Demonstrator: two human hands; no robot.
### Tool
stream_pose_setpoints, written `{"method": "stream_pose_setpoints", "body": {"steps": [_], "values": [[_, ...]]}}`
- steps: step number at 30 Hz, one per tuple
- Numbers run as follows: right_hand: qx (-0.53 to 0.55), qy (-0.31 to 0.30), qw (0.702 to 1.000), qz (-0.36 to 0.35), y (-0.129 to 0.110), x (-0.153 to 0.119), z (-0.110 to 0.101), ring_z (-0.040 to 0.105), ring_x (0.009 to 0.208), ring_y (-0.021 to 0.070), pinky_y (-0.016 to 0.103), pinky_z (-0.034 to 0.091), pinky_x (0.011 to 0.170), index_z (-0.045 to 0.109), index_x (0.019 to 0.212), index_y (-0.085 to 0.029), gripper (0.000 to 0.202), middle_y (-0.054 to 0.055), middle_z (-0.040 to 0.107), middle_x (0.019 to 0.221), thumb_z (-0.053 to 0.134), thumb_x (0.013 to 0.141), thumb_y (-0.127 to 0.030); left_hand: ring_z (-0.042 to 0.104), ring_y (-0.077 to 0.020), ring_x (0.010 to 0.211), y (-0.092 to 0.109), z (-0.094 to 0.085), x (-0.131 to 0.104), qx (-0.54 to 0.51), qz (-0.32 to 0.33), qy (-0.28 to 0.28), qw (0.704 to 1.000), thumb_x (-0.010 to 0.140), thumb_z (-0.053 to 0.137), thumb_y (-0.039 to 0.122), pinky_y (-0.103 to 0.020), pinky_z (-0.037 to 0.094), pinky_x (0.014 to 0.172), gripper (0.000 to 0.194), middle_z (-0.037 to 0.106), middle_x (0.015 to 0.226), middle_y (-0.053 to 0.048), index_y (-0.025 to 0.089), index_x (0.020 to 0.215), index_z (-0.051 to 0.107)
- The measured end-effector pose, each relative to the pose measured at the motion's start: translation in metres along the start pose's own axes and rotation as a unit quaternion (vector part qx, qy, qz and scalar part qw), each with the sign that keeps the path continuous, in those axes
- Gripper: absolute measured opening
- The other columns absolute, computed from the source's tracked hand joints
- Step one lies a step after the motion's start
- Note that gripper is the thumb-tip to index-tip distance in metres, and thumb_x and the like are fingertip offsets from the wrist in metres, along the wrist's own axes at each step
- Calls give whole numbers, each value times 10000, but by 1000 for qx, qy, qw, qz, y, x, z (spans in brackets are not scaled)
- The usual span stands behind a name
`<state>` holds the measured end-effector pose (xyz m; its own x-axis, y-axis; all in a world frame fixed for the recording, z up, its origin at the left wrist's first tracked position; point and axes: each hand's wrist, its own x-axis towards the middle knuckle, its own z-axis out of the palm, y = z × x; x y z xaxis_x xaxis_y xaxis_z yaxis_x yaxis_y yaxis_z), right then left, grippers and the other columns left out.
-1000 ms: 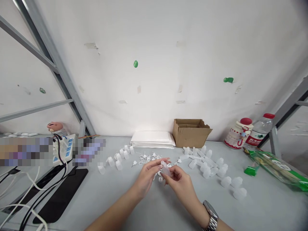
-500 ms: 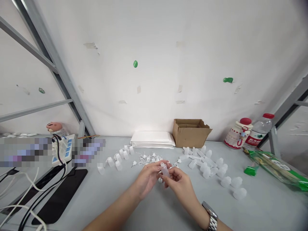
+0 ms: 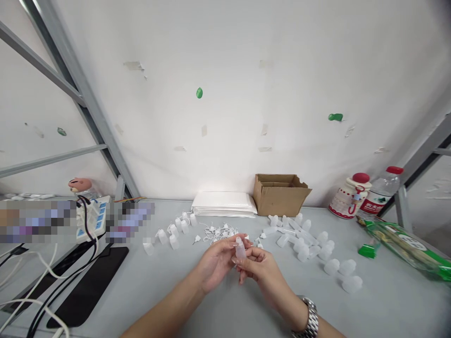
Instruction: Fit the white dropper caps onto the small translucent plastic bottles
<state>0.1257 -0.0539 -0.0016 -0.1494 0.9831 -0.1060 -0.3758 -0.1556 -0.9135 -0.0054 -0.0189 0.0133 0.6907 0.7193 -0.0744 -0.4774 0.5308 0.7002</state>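
Observation:
A small translucent bottle (image 3: 240, 249) stands nearly upright between my two hands, low in the middle of the view. My right hand (image 3: 262, 270) pinches its body between thumb and fingers. My left hand (image 3: 218, 260) curls around the bottle's other side, its fingertips near the neck. Just behind the hands lies a pile of small white caps with thin loops (image 3: 220, 231). Capped small bottles (image 3: 173, 241) stand in a group to the left. To the right, several translucent bottles (image 3: 302, 252) lie or stand loosely on the grey table (image 3: 225, 314).
White padded envelopes (image 3: 223, 202) and an open cardboard box (image 3: 282, 199) are against the wall. A decorated bottle (image 3: 348, 199), a water bottle (image 3: 380, 197) and a green package (image 3: 408, 244) are at the right. A black phone-like slab (image 3: 91, 286), cables and a power strip (image 3: 100, 218) sit left.
The bottle in my hands has turned more upright. My right wrist has rotated, so the watch now shows mostly its metal band.

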Motion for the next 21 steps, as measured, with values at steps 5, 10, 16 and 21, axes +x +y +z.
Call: {"method": "stream_pose_setpoints", "body": {"steps": [5,10,16,21], "values": [[41,-29,998,25,-3,-2,3,507,391,87,225,445,441,581,567,-127,252,-4,599,508,767,588,-296,540,-189,907,-1,-4,0,-67,-31,29,997,744,469,168,-279,422,673,270,587,957,-93,141,984,591],[74,-46,995,38,-5,-2,5,496,405,81,208,433,426,612,578,-114,227,2,583,519,759,594,-287,556,-195,900,-1,-7,1,-71,-40,22,996,756,466,183,-296,422,719,328,592,980,-99,138,1066,562],[86,-63,993,40,-7,-5,4,492,428,76,197,439,433,627,605,-110,185,-3,567,529,740,625,-256,554,-192,906,0,-6,0,-70,-38,14,997,763,455,179,-300,420,735,345,589,991,-91,149,1095,546],[47,-43,998,24,-7,-4,3,514,396,89,226,458,440,586,579,-120,230,4,598,529,742,619,-284,508,-202,1007,-1,-6,0,-87,-28,14,996,749,467,156,-276,408,692,263,576,982,-70,165,986,580]]}}
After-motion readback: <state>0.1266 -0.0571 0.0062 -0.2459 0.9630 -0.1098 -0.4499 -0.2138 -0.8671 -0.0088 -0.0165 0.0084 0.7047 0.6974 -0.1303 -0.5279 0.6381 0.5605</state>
